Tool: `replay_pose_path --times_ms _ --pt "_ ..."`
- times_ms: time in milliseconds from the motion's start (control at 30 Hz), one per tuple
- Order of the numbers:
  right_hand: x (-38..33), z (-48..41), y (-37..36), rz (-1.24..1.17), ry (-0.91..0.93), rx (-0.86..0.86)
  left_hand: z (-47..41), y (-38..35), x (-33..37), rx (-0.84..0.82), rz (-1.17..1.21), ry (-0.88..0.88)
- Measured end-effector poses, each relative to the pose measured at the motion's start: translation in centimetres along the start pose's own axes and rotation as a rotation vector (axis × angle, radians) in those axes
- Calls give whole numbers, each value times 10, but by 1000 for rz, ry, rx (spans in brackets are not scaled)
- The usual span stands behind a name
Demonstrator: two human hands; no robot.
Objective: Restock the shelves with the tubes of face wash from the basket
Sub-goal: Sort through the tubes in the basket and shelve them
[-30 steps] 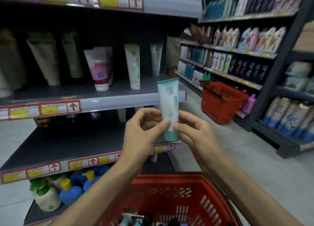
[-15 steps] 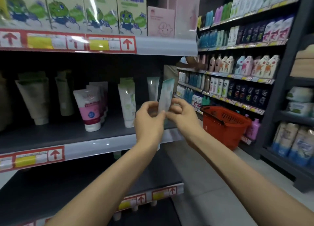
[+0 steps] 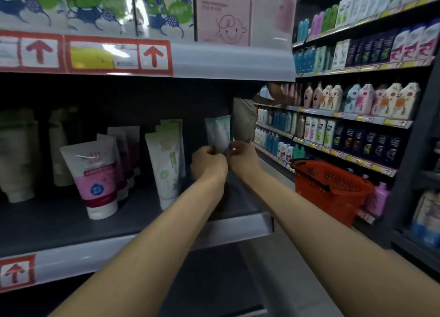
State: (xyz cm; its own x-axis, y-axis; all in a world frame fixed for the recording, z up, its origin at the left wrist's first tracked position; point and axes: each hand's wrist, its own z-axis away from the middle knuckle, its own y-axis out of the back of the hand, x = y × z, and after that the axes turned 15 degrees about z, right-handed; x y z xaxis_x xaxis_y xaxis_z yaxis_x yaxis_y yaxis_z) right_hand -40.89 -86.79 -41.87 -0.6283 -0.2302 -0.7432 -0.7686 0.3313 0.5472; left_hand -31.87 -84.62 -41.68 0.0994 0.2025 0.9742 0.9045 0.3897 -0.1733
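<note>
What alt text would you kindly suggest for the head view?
The left hand and right hand hold a pale teal tube upright at the right end of a dark shelf, beside green-white tubes and pink tubes.

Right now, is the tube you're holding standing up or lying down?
Upright: left hand and right hand hold the teal tube, crimped end up.
</note>
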Motion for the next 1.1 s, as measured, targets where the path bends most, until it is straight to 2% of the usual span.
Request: replay_pose_path --times_ms 267,467,567,667,800,967,1100 --pt "0 -24 -28 8 -116 2 -22 -9 -5 53 57 54" --pt "12 -22 -41 47 -55 15 -19 -5 -12 40 89 86" --pt "12 -20 -39 53 -102 8 -15 -4 -6 23 73 127" --pt "6 -14 -22 28 -130 -2 -4 -2 5 19 24 167" --pt "-9 6 19 114 -98 -17 21 7 35 -4 -33 179" --pt "-32 58 78 46 -146 80 72 28 66 -48 35 159" --pt "-47 122 118 -6 -143 49 128 56 83 -147 74 145"
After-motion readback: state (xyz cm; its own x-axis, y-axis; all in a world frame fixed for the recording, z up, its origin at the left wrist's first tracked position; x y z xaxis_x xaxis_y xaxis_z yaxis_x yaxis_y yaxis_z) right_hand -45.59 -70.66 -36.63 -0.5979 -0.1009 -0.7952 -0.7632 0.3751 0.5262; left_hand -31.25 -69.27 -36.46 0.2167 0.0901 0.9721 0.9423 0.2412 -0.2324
